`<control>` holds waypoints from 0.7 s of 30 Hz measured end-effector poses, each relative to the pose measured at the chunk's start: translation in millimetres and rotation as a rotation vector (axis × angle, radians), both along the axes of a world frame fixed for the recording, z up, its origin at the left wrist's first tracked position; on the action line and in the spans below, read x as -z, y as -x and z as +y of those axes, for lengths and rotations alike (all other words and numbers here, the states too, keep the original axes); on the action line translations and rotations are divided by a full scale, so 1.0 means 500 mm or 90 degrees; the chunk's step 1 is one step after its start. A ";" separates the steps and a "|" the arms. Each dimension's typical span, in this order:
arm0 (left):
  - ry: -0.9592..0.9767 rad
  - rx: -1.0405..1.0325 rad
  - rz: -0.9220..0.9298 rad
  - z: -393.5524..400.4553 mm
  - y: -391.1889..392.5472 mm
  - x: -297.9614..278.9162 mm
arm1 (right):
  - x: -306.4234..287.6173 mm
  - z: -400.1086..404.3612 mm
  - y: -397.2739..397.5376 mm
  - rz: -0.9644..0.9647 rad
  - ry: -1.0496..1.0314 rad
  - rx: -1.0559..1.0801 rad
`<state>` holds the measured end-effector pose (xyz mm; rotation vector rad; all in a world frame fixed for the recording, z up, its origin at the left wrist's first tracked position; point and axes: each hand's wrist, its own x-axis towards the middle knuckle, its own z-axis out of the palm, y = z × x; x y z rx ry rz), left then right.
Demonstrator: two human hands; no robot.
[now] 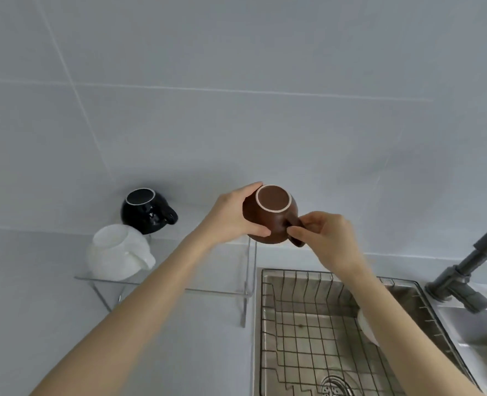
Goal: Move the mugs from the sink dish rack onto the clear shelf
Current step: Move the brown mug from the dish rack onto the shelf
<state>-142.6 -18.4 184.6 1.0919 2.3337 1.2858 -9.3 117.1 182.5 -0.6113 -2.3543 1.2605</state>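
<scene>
A brown mug [268, 215] is held upside down above the right end of the clear shelf [216, 292]. My left hand [231, 215] grips its body from the left. My right hand [325, 238] pinches its handle from the right. On the shelf's left part a black mug [145, 210] and a white mug [116, 252] stand upside down, handles to the right. The wire dish rack [308, 324] sits in the sink below my right arm. A white rounded object [365, 327] lies in the rack, mostly hidden by my right forearm.
A grey faucet [471, 270] rises at the right of the sink. A tiled wall stands behind the shelf. The pale countertop [36, 310] stretches to the left under the shelf's thin legs. The sink drain [333, 387] shows at the bottom.
</scene>
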 end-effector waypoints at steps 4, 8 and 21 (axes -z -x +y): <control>0.010 -0.045 -0.004 -0.056 0.054 -0.002 | -0.004 -0.038 0.072 -0.008 0.004 -0.042; 0.020 -0.089 -0.012 -0.088 0.099 0.023 | 0.008 -0.056 0.141 -0.032 0.013 -0.071; 0.061 -0.103 -0.055 -0.102 0.167 0.089 | 0.075 -0.069 0.237 -0.094 0.004 -0.077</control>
